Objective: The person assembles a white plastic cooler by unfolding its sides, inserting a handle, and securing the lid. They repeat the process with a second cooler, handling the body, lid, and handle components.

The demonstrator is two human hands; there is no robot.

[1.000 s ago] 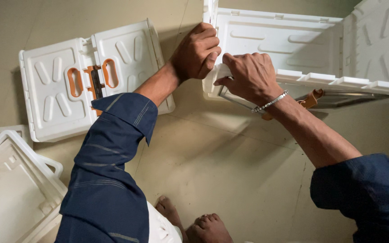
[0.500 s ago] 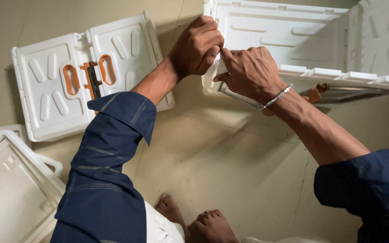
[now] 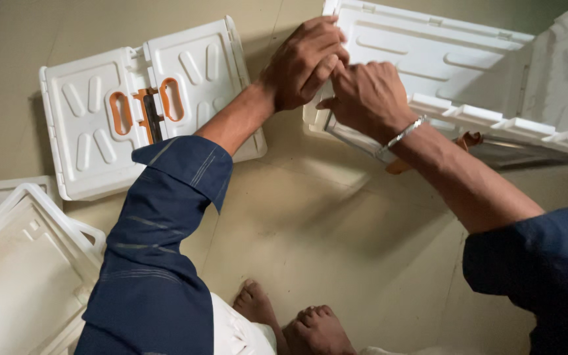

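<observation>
my left hand (image 3: 305, 62) is curled tight around the near corner of the white foam box (image 3: 428, 62), fingers folded over its edge at the top of the view. my right hand (image 3: 366, 95) presses right against it, fingers bent and closed on the same corner, a silver bracelet (image 3: 399, 137) at the wrist. the box stands on the tiled floor (image 3: 336, 223) with its side walls up, and an orange strap (image 3: 468, 139) shows under its near rim. to the left, well apart, a flat white foam panel (image 3: 146, 108) with two orange handles lies on the floor. more white foam pieces (image 3: 21, 263) sit at the lower left, near my sleeve. my bare feet (image 3: 297, 325) are at the bottom edge.
</observation>
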